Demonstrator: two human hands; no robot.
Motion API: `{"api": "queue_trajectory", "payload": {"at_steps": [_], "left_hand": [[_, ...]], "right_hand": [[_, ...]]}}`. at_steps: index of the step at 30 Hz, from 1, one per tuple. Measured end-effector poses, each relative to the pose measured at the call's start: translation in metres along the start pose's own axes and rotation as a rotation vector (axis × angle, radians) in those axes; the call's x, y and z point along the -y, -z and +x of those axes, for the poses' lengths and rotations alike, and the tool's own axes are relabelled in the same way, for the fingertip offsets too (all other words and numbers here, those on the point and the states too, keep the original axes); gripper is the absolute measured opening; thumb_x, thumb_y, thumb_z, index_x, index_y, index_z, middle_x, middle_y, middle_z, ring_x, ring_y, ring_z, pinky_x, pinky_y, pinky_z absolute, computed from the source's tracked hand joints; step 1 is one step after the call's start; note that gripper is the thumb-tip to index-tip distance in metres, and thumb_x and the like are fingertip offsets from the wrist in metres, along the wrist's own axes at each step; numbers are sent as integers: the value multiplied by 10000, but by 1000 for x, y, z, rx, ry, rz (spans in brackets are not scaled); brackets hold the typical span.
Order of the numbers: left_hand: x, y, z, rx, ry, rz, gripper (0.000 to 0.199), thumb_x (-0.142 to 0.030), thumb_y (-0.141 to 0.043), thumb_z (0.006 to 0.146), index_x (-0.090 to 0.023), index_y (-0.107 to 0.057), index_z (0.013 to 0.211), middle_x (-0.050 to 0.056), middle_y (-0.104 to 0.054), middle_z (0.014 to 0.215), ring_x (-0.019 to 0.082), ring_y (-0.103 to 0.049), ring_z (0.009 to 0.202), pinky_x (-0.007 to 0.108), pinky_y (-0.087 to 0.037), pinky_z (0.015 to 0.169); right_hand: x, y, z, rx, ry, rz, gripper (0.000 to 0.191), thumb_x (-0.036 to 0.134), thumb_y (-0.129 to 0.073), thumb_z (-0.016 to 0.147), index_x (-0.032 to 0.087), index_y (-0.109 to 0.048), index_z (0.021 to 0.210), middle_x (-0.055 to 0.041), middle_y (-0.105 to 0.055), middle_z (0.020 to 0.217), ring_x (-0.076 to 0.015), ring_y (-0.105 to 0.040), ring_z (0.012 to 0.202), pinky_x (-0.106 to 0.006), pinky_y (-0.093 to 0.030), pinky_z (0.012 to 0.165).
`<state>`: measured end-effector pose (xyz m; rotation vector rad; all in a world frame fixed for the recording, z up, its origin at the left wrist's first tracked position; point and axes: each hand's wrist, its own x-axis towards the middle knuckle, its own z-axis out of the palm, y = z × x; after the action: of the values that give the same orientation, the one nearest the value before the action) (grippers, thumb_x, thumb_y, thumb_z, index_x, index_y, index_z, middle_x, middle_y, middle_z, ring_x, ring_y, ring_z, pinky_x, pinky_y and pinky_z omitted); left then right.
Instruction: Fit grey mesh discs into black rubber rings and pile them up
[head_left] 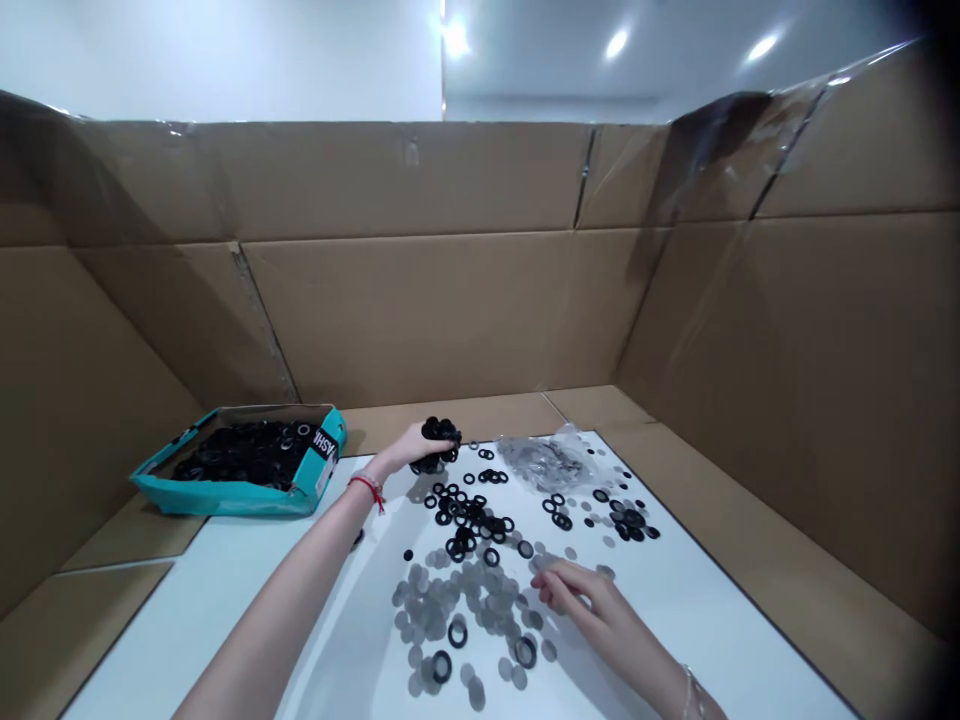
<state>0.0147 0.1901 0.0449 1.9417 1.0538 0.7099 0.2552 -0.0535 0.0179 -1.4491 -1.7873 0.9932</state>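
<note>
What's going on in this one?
A person's left hand holds a clump of black rubber rings at the far edge of a white table. The right hand is low over flat grey discs and loose black rings spread on the table. A teal cardboard box of black rings sits to the left, and a clear plastic bag lies ahead.
</note>
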Motion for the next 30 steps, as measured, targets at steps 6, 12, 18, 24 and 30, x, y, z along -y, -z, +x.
{"api": "queue_trajectory", "payload": {"at_steps": [6, 12, 18, 24, 30], "left_hand": [[19, -33, -5, 69, -43, 105, 254, -332, -707, 652, -163, -682, 841, 69, -752, 901, 272, -673, 866, 331, -518, 765], [26, -36, -16, 42, -77, 251, 387, -319, -697, 678, -187, -648, 1038, 92, -710, 1087, 291, -636, 1002, 348, -477, 877], [23, -38, -32, 69, -53, 436, 572, -460, -678, 702, -219, -571, 1209, 130, -628, 1201, 339, -561, 1102, 401, -429, 930], [19, -45, -44, 112, -14, 527, 784, -599, -649, 680, -240, -456, 1350, 167, -517, 1317, 380, -483, 1187, 434, -397, 961], [7, -52, -45, 126, -37, 587, 872, -588, -589, 715, -147, -332, 1421, 254, -334, 1469, 454, -346, 1307, 569, -284, 1020]], "right_hand": [[-5, -8, 1, -26, -18, 22, 458, 454, -313, 980, 191, -648, 813, -47, -649, 795, -195, -604, 759, -288, -455, 699], [-8, -19, 16, -60, 10, -20, 418, 402, -338, 980, 182, -657, 823, -59, -652, 817, -198, -602, 772, -297, -450, 714], [-8, -24, 34, -105, 37, -124, 263, 310, -415, 947, 201, -652, 919, -61, -623, 910, -210, -585, 845, -315, -450, 755], [-4, -22, 42, -94, 64, -179, 227, 250, -417, 945, 205, -638, 930, -50, -598, 899, -199, -567, 819, -317, -450, 745], [1, -23, 37, -166, 107, -216, 177, 148, -457, 924, 196, -627, 930, -57, -586, 959, -211, -524, 981, -334, -416, 884]]}}
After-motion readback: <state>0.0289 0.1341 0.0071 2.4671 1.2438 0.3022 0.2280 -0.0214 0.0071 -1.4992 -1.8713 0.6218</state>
